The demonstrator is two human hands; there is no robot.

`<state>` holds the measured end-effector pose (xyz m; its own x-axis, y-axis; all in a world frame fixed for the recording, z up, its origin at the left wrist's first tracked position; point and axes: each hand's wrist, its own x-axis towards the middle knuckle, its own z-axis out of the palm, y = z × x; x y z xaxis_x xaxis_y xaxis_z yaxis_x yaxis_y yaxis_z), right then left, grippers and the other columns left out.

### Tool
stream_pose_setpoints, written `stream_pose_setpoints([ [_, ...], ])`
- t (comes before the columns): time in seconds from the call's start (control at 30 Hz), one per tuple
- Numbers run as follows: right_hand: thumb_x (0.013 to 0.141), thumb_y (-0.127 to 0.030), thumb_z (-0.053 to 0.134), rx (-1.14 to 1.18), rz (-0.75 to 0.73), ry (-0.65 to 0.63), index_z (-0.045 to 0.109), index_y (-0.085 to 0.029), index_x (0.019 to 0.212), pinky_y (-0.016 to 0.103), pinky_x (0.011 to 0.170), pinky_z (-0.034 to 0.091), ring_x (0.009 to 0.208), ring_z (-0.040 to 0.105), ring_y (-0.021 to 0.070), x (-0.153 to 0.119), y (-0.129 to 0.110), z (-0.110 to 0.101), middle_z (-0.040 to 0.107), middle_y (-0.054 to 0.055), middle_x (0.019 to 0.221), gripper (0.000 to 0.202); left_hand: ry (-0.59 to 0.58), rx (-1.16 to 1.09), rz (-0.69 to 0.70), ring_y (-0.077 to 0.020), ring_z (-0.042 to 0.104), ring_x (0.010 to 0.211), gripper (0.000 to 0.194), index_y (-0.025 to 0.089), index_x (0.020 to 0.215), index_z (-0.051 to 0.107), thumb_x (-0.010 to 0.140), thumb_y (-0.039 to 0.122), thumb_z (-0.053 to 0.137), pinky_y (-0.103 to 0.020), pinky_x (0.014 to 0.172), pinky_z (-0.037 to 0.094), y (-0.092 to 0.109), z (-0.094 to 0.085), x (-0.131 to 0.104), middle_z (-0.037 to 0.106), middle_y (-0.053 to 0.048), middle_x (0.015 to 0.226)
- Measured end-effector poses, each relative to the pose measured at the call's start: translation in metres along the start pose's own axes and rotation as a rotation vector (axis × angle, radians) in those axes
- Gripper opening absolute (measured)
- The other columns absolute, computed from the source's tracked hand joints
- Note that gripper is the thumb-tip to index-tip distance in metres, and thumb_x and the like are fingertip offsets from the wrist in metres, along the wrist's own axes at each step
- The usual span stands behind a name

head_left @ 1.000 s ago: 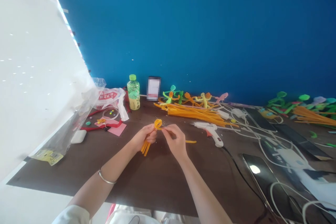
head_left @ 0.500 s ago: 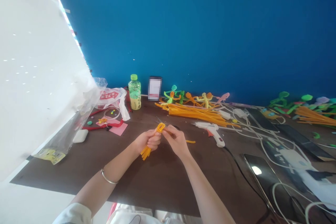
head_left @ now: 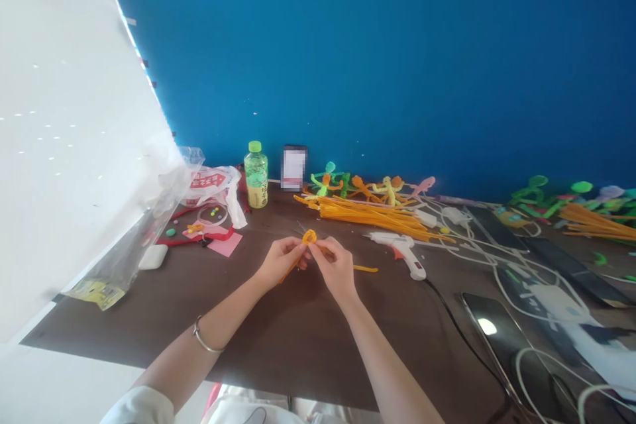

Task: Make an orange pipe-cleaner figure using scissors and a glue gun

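Observation:
An orange pipe cleaner piece (head_left: 309, 237), bent into a small loop at its top, is held above the table between both hands. My left hand (head_left: 282, 261) is closed on it, thumb near the base of the loop, with orange strands showing below the fingers. My right hand (head_left: 334, 266) pinches it from the other side, and one orange end sticks out to the right past the knuckles. Just behind the loop lie what look like thin metal tips, mostly hidden. Farther back rests a bundle of orange pipe cleaners (head_left: 372, 215).
A white glue gun (head_left: 405, 252) lies right of my hands, its black cord running forward to a phone (head_left: 489, 324). Pipe cleaner figures (head_left: 390, 190) stand along the wall. At left are a bottle (head_left: 256, 179), a pink paper (head_left: 226, 244), a white case (head_left: 153, 256) and plastic bags.
My left hand has turned and shifted slightly right, so fewer strands hang below it. My hands are closer together, and the loop has tilted and looks smaller.

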<state>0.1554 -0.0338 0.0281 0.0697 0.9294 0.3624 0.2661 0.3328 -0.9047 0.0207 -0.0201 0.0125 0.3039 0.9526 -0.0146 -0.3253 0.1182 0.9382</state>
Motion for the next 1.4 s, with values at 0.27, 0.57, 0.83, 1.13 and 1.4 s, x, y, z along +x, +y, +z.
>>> stream_pose_setpoints([
  [0.27,0.075,-0.030,0.059,0.047,-0.016,0.031,0.062,-0.018,0.073,0.025,0.060,0.048,0.065,0.059,0.0146,-0.004,0.001,0.006,0.058,0.002,0.070,0.012,-0.010,-0.081,0.018,-0.0057,0.045,0.047,0.030,0.012,0.068,0.055,0.075,0.040,0.057,-0.020,0.048,0.036,0.001,0.001,-0.002,0.051,0.000,0.058],
  [0.57,0.074,-0.033,0.059,-0.013,-0.025,0.015,0.061,-0.018,0.072,0.027,0.061,0.048,0.066,0.058,0.0162,0.000,0.003,0.001,0.060,0.003,0.071,0.015,-0.117,-0.293,-0.134,-0.0009,0.023,0.040,0.026,0.011,0.072,0.053,0.074,0.036,0.060,-0.017,0.040,0.020,0.006,-0.002,0.001,0.042,0.004,0.054],
  [0.83,0.073,-0.036,0.060,0.090,0.017,-0.057,0.061,-0.018,0.074,0.030,0.070,0.048,0.072,0.058,0.0172,0.004,0.001,-0.001,0.062,0.004,0.076,0.017,-0.304,-0.481,-0.244,-0.0006,0.020,0.036,0.016,0.011,0.070,0.050,0.077,0.025,0.054,-0.014,0.037,0.015,0.007,-0.009,-0.001,0.035,0.005,0.050],
  [1.13,0.073,-0.037,0.061,0.291,0.110,-0.157,0.059,-0.019,0.075,0.030,0.070,0.047,0.072,0.057,0.0159,0.002,0.002,0.002,0.061,0.002,0.075,0.018,-0.388,-0.552,-0.349,-0.0016,0.028,0.037,0.012,0.012,0.072,0.050,0.076,0.023,0.052,-0.014,0.037,0.019,0.006,-0.011,-0.001,0.038,0.003,0.054],
  [1.4,0.077,-0.036,0.054,0.175,0.064,-0.163,0.054,-0.019,0.078,0.032,0.071,0.048,0.071,0.058,0.0165,0.003,0.000,0.000,0.060,0.002,0.074,0.017,-0.213,-0.292,-0.298,-0.0048,0.045,0.041,0.024,0.013,0.080,0.053,0.072,0.034,0.061,-0.016,0.038,0.031,0.008,-0.007,-0.001,0.049,0.001,0.061],
])
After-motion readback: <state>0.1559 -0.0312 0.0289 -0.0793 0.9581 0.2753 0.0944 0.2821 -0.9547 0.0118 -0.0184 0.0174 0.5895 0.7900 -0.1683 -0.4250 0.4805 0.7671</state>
